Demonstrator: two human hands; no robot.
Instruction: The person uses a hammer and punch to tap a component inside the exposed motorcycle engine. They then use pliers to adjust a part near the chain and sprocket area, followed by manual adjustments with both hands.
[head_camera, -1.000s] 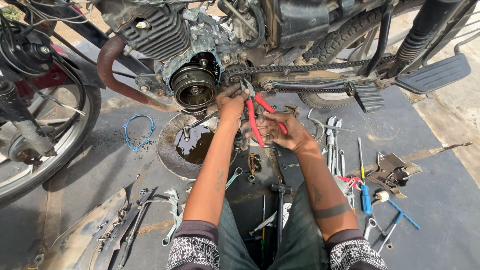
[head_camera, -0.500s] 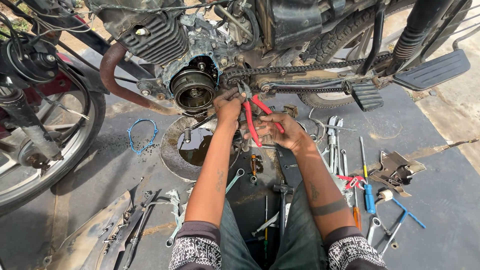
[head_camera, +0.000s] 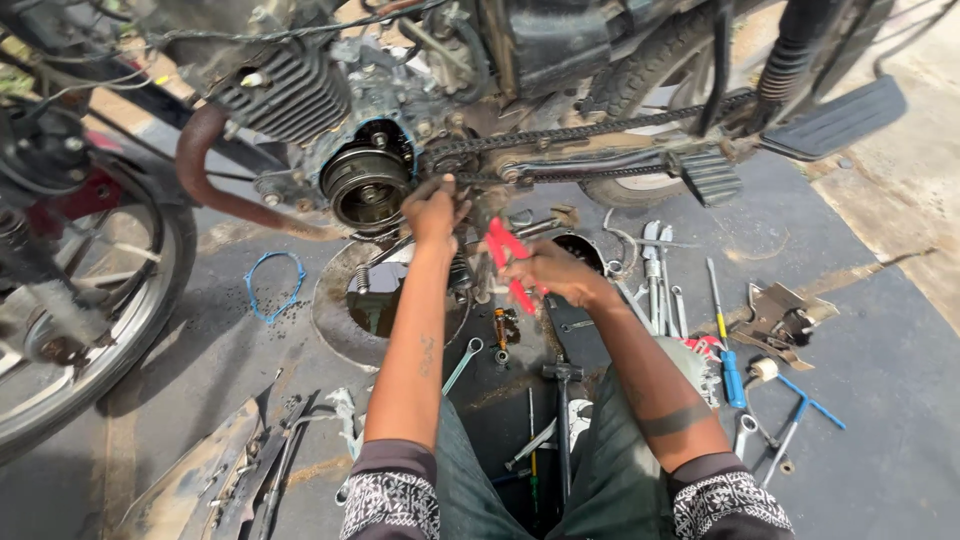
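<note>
My right hand (head_camera: 558, 272) has its grip clamped around the red handles of a pair of pliers (head_camera: 508, 262), whose nose points up toward the engine (head_camera: 370, 150) of the motorcycle. My left hand (head_camera: 434, 212) is just beside it, fingers curled and pressed against the engine case right next to the round, open rotor housing (head_camera: 365, 186); I cannot tell whether that grip holds any small part. The drive chain (head_camera: 590, 130) runs off to the right above both hands. Below my forearms a round metal pan (head_camera: 335, 305) with dark oil sits on the ground, with a blue gasket (head_camera: 274, 285) lying to its left. Spanners (head_camera: 655, 270) lie in a row to the right, near a blue-handled screwdriver (head_camera: 728, 350). The front wheel (head_camera: 70, 330) stands at far left.
</note>
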